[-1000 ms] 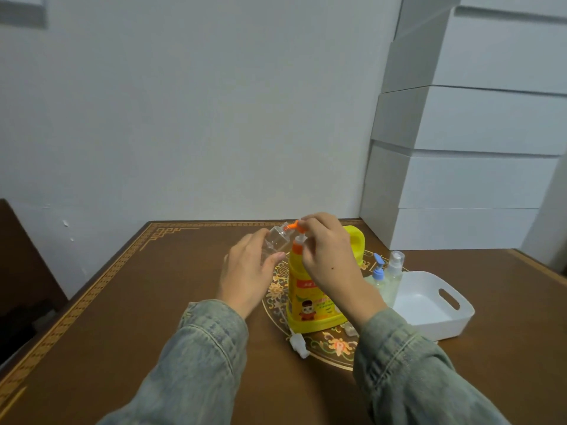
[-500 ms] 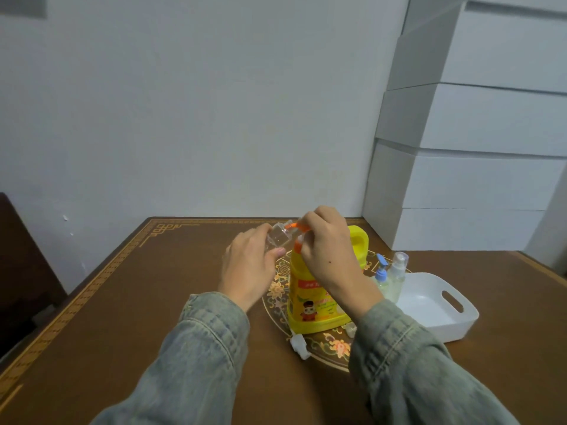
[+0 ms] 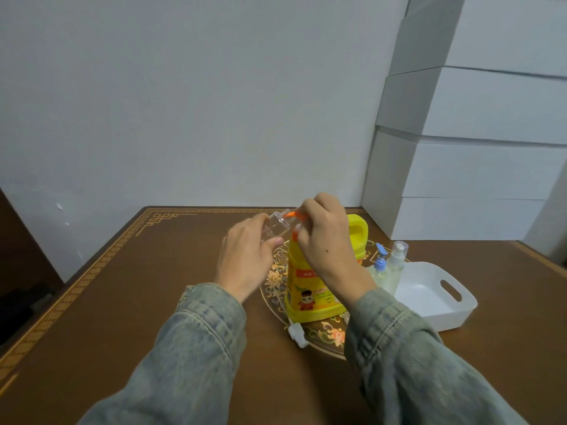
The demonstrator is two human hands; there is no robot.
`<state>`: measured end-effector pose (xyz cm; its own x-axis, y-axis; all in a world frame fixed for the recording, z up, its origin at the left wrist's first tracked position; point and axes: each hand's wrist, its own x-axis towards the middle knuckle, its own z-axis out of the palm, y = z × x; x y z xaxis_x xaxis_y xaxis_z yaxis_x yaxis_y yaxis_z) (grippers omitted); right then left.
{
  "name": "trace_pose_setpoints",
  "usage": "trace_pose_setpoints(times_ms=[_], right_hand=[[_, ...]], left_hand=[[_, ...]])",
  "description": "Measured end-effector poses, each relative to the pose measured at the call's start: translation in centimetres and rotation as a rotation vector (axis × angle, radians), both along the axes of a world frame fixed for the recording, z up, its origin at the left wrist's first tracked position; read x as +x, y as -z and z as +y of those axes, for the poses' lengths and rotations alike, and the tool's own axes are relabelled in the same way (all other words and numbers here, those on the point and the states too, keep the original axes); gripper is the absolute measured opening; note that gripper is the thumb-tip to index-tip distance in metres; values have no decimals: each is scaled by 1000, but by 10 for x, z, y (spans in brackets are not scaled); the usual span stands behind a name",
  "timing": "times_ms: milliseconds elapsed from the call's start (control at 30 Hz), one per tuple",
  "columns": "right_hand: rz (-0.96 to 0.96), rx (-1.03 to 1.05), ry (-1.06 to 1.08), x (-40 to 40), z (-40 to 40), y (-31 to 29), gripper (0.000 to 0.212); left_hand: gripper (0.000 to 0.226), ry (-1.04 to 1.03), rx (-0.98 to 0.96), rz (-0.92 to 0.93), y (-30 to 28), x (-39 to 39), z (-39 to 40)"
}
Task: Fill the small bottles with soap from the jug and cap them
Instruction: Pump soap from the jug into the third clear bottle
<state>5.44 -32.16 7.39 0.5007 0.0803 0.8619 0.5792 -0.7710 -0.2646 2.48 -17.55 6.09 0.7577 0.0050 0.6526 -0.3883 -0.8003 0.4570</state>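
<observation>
A yellow soap jug (image 3: 310, 289) with an orange pump (image 3: 291, 215) stands on the table's round ornament. My left hand (image 3: 245, 259) holds a small clear bottle (image 3: 276, 227), tilted, with its mouth at the pump's orange spout. My right hand (image 3: 325, 240) is curled over the pump head, fingers on top of it. A white cap (image 3: 297, 334) lies on the table in front of the jug. Two filled small bottles stand right of the jug, one with a blue pump (image 3: 380, 265), one with a clear spray top (image 3: 398, 262).
A white plastic tray (image 3: 454, 314) with handle slots sits at the right, beside the two filled bottles. Stacked white boxes (image 3: 478, 167) rise behind it against the wall. The brown table (image 3: 138, 302) has a gold patterned border.
Both hands stay at the pump with the clear bottle under the spout. The view has shifted slightly; nothing else moved.
</observation>
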Motion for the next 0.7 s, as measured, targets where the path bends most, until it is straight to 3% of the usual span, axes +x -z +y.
trace_pose_setpoints(times_ms=[700], right_hand=[[-6,11,-18,-9,3,22,22]], left_hand=[[36,42,-23,64,20,-2,3]])
